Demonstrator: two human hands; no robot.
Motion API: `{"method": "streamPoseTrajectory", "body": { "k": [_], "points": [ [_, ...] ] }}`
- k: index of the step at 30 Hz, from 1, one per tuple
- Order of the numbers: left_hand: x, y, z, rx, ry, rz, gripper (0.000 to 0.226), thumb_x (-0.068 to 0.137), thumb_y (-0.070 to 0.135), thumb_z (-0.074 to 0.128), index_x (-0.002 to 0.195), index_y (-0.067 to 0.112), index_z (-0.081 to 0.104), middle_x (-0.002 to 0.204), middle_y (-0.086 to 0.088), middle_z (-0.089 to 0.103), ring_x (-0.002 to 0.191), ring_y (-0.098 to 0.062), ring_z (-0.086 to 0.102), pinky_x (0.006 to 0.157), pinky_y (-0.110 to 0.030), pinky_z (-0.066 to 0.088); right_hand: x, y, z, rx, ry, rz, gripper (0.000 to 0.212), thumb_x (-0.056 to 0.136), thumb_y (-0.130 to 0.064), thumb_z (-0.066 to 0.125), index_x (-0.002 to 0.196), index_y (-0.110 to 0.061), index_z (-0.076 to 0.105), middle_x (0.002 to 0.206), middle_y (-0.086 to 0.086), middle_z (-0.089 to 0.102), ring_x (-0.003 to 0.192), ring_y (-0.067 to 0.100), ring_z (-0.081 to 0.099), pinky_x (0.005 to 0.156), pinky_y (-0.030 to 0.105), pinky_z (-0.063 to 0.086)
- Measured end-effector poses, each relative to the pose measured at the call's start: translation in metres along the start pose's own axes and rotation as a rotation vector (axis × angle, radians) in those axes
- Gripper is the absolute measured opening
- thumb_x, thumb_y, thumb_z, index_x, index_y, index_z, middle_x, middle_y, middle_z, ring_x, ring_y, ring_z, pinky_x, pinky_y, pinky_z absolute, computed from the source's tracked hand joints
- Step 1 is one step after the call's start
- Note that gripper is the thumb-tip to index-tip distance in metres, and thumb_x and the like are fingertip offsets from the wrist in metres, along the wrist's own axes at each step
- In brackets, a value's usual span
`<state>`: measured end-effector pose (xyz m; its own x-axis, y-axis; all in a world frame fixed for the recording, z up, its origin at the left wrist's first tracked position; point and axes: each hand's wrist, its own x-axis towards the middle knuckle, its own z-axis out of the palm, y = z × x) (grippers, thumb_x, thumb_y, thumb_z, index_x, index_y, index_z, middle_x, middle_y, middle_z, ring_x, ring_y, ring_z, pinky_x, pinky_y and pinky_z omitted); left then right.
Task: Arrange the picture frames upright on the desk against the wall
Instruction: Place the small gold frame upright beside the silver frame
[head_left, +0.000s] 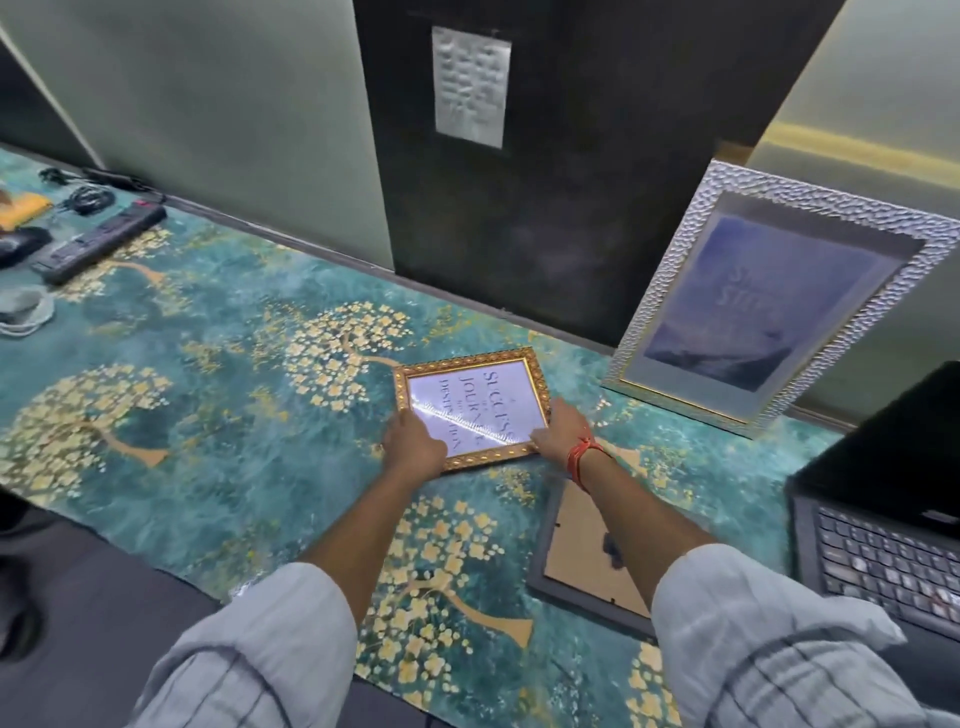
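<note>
Gold frame (471, 408) w/ both hands (415, 441) gripping

Teal gold-tree desk (218, 332) — pale wall (249, 130), dark panel (571, 208)

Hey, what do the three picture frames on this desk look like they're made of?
Gold frame: gilded beaded moulding, likely plastic or wood, with a glossy pane that shows glare. Silver frame: hammered metallic finish, maybe metal or coated plastic. Dark frame, face down: matte black rim, brown fibreboard-like backing.
</note>
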<state>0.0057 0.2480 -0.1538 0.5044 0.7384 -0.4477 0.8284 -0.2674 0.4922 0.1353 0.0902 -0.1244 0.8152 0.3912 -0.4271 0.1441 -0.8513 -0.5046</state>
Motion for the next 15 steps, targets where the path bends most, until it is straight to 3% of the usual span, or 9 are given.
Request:
{"method": "streamPoseTrajectory", "body": {
  "k": [3,7,9,11,13,15],
  "points": [
    [0.001,-0.002,-0.004,-0.1,0.009,-0.022,0.046,0.08,0.008,0.055,0.125,0.002,0.051,0.129,-0.02,0.056,0.121,-0.041,0.052,0.096,-0.042,0.047,0.008,-0.003,0.006,0.044,0.047,0.073,0.046,0.081,-0.015,0.061,0.123,-0.002,0.048,0.125,0.022,0.057,0.115,0.041,0.055,0.089,0.039,0.048],
    [0.001,-0.004,-0.022,-0.22,-0.022,-0.031,0.034,0.08,0.006,0.053,0.114,0.002,0.056,0.118,-0.019,0.064,0.107,-0.039,0.06,0.085,-0.039,0.051,0.011,-0.004,-0.004,0.581,0.197,0.221,0.051,0.081,-0.005,0.063,0.131,-0.002,0.05,0.121,0.019,0.061,0.113,0.033,0.059,0.089,0.035,0.049],
    [-0.003,-0.003,-0.034,-0.139,-0.025,-0.019,0.043,0.083,0.008,0.059,0.124,0.001,0.048,0.125,-0.022,0.059,0.114,-0.04,0.056,0.088,-0.041,0.048,0.005,-0.018,-0.015,0.77,0.32,0.108,0.039,0.08,0.002,0.066,0.118,0.001,0.062,0.109,0.016,0.065,0.101,0.027,0.063,0.088,0.036,0.052],
    [-0.001,0.001,-0.047,-0.055,0.027,0.033,0.067,0.086,0.013,0.064,0.144,0.001,0.032,0.143,-0.024,0.046,0.129,-0.041,0.047,0.1,-0.043,0.042,-0.001,-0.036,-0.031,0.859,0.403,-0.064,0.028,0.076,0.004,0.07,0.103,-0.003,0.069,0.092,0.009,0.067,0.09,0.022,0.065,0.087,0.041,0.056],
    [0.008,0.009,-0.062,-0.16,0.099,0.153,0.079,0.087,0.013,0.065,0.152,0.003,0.02,0.155,-0.022,0.031,0.14,-0.038,0.034,0.111,-0.044,0.033,-0.007,-0.054,-0.048,0.894,0.423,-0.237,0.025,0.075,0.005,0.072,0.096,-0.01,0.071,0.085,0.004,0.069,0.082,0.015,0.066,0.078,0.035,0.059],
    [0.019,0.022,-0.075,-0.273,0.128,0.288,0.079,0.09,0.011,0.065,0.154,0.007,0.018,0.159,-0.016,0.025,0.146,-0.032,0.026,0.118,-0.042,0.027,-0.013,-0.07,-0.066,0.908,0.417,-0.379,0.023,0.075,0.006,0.072,0.095,-0.006,0.072,0.084,0.005,0.071,0.078,0.009,0.068,0.074,0.025,0.057]
  ]
}}
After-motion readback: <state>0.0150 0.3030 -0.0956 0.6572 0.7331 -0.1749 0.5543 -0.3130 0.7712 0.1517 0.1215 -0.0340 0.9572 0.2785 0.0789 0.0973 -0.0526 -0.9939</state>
